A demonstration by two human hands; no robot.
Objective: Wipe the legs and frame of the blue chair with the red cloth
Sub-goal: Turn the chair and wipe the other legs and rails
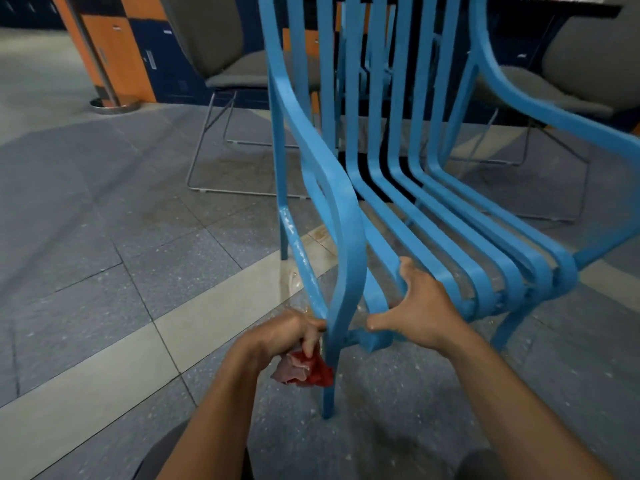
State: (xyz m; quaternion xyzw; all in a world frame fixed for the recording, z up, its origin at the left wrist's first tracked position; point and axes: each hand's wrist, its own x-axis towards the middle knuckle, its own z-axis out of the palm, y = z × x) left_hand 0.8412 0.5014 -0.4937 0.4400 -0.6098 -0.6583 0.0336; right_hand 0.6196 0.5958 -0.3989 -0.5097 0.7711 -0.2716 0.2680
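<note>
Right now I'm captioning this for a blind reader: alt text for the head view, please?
A left hand holds a red cloth against the front leg of a blue chair, while the right hand holds the seat's front edge. Grey chairs stand behind on a tiled floor.

place: locker hall | cues: orange and navy lockers [117, 53], tiled floor [104, 220], grey chairs [221, 57]

floor [104, 237]: grey-blue speckled tiles, left half | pale stripe [104, 368]: diagonal band, lower left to centre | grey chair [221, 46]: upper centre-left, thin wire legs | second grey chair [585, 46]: upper right | wall panels [117, 53]: orange and navy, upper left | metal pole [93, 53]: round base, upper left
</note>
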